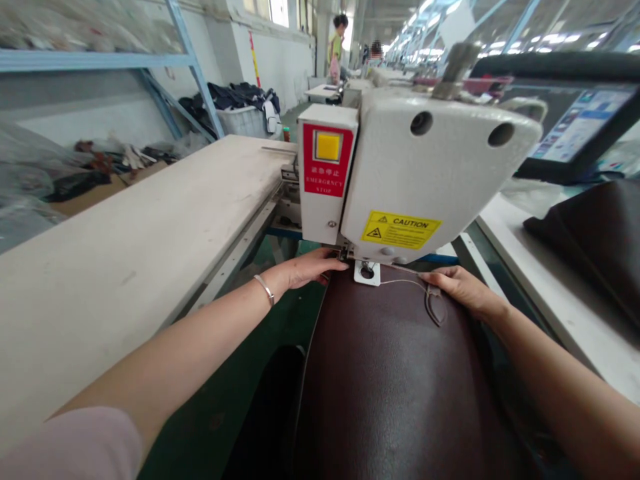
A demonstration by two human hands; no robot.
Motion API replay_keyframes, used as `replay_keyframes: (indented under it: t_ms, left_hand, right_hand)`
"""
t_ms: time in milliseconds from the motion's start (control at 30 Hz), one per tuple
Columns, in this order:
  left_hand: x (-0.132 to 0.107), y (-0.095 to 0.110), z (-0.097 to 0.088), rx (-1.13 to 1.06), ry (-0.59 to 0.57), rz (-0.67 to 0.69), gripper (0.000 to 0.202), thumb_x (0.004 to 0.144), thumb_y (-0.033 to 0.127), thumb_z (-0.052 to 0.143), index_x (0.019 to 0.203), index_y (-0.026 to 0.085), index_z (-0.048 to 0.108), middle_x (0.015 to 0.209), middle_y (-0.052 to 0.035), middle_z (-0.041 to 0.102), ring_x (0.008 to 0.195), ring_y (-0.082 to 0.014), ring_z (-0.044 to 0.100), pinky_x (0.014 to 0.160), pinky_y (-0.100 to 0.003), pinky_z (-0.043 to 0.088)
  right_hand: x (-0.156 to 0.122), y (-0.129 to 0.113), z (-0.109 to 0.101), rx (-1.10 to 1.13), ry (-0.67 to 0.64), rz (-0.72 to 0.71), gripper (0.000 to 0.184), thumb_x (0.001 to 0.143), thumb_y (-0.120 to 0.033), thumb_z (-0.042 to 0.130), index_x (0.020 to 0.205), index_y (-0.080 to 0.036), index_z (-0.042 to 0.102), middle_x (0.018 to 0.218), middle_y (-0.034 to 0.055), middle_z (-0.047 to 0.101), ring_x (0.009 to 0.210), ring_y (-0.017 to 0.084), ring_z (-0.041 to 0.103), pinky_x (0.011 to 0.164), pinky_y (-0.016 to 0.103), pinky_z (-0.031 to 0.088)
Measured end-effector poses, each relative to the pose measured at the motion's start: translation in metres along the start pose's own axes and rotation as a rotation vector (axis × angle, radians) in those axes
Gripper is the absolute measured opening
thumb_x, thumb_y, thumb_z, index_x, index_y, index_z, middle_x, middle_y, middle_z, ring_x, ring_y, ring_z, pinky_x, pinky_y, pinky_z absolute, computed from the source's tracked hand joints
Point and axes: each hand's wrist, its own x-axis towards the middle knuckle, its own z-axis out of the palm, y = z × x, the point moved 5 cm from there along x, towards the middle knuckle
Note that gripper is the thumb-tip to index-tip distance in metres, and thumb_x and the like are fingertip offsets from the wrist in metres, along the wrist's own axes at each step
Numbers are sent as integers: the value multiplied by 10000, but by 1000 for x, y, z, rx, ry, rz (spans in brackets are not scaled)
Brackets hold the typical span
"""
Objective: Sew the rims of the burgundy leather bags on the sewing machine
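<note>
A dark brown leather piece (385, 360) hangs from the head of an industrial sewing machine (425, 160) toward my lap. Its top edge lies beneath the machine's white presser plate (367, 274). My left hand (315, 267) pinches the left top corner, thumb uppermost, close beside the plate; its fingertips are partly hidden. On the right, my right hand (453, 283) grips the same top edge with the thumb in front and fingers behind. A small pointed leather tab (436, 307) hangs next to that thumb, and a pale thread (403, 281) runs from the plate toward it.
Left of the machine stretches a long pale table (150, 233). An emergency stop box (327, 173) is on the machine's left side. At right are a monitor (575, 120) and more brown leather (595, 247) on a white tabletop. A person (336, 50) stands far back.
</note>
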Motion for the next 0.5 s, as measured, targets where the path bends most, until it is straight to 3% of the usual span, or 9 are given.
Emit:
replay_keyframes:
  t_ms: [333,500]
  left_hand:
    - [3,-3,-3,-41,37,29,553,710,396,712,1206,167,624,1186,-103,651,1135,-268,546,918,-380,446]
    - [0,0,-1,-62,48,35,506,716,358,700,1180,169,627,1237,-104,632,1193,-268,527,964,-385,432]
  right_hand:
    - [1,0,0,7,8,12,572,497,-654,847,549,-157,568,521,9,525,451,93,401,427,215,301]
    - [5,5,-2,21,-4,4,558,541,-642,840,567,-155,569,531,8,527,462,96,415,430,208,313]
